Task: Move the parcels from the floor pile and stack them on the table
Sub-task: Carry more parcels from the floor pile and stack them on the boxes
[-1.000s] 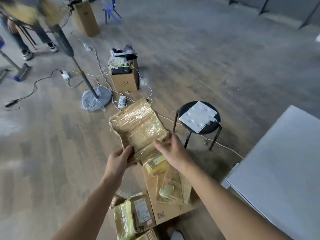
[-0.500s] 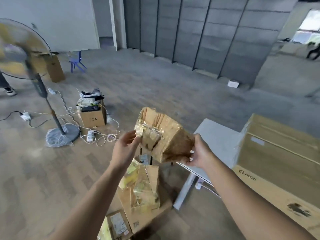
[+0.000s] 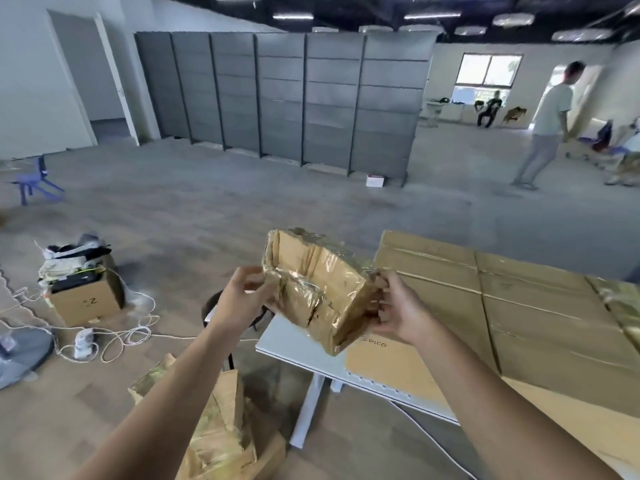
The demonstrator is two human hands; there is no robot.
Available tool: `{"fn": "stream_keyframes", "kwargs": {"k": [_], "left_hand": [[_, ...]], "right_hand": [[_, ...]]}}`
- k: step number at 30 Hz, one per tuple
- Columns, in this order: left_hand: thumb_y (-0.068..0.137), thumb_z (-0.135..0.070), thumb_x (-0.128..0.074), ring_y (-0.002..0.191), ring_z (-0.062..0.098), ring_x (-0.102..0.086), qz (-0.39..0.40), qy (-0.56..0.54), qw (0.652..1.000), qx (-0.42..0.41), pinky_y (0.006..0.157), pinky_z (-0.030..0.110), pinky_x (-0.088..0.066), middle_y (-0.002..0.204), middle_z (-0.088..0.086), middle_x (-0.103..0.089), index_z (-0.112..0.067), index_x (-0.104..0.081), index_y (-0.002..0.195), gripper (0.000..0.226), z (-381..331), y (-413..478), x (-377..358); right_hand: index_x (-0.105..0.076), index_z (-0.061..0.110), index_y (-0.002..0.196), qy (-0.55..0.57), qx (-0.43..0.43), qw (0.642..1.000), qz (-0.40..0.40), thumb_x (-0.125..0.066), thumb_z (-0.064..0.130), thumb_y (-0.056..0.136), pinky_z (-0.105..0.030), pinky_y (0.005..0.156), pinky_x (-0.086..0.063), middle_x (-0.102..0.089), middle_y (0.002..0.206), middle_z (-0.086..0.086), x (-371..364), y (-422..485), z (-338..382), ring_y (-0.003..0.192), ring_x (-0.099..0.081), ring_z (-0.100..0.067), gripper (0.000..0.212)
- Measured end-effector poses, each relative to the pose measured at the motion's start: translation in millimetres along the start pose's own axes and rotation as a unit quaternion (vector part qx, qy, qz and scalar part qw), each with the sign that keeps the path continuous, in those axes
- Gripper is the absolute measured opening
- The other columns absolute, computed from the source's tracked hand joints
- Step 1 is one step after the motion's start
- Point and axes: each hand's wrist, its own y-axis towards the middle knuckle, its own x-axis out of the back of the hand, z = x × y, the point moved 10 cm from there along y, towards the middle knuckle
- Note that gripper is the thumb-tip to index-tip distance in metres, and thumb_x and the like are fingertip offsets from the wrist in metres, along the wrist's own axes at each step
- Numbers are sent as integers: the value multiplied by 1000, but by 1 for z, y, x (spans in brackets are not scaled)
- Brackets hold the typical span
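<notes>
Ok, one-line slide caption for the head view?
Left hand and right hand hold a tape-wrapped parcel above the table, beside large cardboard boxes on it.

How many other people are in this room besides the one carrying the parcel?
2 clearly: a standing person at the right, and a seated person below the far window. A blurred figure at the far right edge may be a third.

The taped parcel (image 3: 318, 292) has come up off the floor pile (image 3: 214, 434) and is now held tilted above the left corner of the table (image 3: 294, 344). The left hand (image 3: 242, 299) has shifted to its left end and the right hand (image 3: 398, 313) to its right end.
</notes>
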Motion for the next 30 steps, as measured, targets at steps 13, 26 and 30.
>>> {"fn": "stream_keyframes", "kwargs": {"k": [13, 26, 30], "left_hand": [[98, -2, -45, 74, 1, -62, 209, -89, 973, 41, 72, 17, -51, 69, -27, -68, -31, -57, 93, 31, -36, 66, -276], [58, -18, -59, 87, 28, -58, 306, -145, 940, 40, 84, 39, -42, 87, 14, -62, -10, -69, 80, 26, -38, 140, -381], [77, -5, -62, 92, 24, -65, 320, -104, 941, -40, 77, 28, -48, 92, 8, -70, -12, -70, 96, 22, -49, 176, -391]], "right_hand": [[-42, 39, 119, -214, 140, 967, -13, -49, 63, 90, -40, 90, -50, -57, 117, 8, 197, 73, 107, 108, -55, -17, 39], [-57, 31, 89, -409, 402, 819, -17, -80, 23, 77, -9, 108, -14, -7, 157, 25, 242, 123, 158, 144, -9, 7, 28], [-56, 37, 97, -390, 354, 847, -72, -80, 27, 76, -17, 109, -23, -29, 150, 21, 250, 155, 176, 141, -24, 3, 33]]}}
